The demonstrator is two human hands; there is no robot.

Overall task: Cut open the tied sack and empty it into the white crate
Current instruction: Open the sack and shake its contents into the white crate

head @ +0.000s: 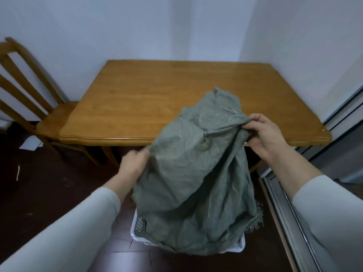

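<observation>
Our left hand (pixel 133 163) and right hand (pixel 265 134) each grip the sack (pixel 196 173), upended into the crate (pixel 137 225). We judge it cut open and emptying underway; contents hidden.

It looked like a dining corner in a home. A honey-brown wooden table with a scalloped edge (pixel 157 99) stood at 12 o'clock, set into the corner of plain pale walls (pixel 137 26). A matching slat-backed wooden chair (pixel 29 91) sat at 9 o'clock on a dark reddish-brown floor (pixel 49 183). A grey metal sliding-door frame (pixel 284 209) ran along 4 o'clock.
</observation>
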